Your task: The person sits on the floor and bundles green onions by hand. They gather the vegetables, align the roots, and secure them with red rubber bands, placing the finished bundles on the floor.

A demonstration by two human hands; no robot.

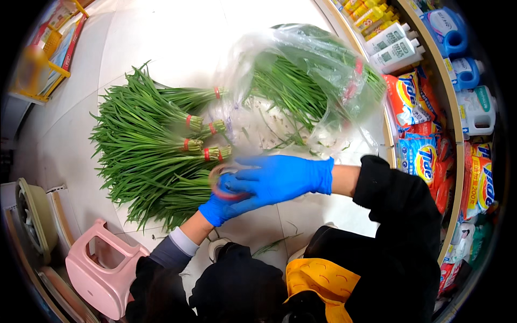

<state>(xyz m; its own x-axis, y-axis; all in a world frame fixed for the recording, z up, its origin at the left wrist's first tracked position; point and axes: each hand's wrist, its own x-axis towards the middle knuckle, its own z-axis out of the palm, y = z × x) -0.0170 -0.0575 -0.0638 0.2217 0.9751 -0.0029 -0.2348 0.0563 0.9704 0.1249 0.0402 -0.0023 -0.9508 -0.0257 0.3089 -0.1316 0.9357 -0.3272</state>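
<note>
Both my hands wear blue gloves and meet in front of me. My left hand (pixel 216 206) is at a ring-shaped roll of reddish tape (pixel 215 181) and appears to grip it, though it is partly covered. Across it lies my right hand (pixel 278 179), fingers stretched over the left hand and the roll; whether it pinches the tape is hidden. Beyond and left, several bundles of garlic chives (pixel 137 133) lie on the floor, their cut ends bound with red bands (pixel 186 144). More chives (pixel 288 80) lie in a clear plastic bag (pixel 252 52) at the upper right.
A pink plastic stool (pixel 101 282) stands at lower left beside a beige basin (pixel 40 218). Shelving (pixel 456 121) along the right holds detergent bags (pixel 418 155) and bottles (pixel 398 52). Loose chive scraps (pixel 274 244) lie on the tiled floor (pixel 258 230). A yellow rack (pixel 56 72) is at upper left.
</note>
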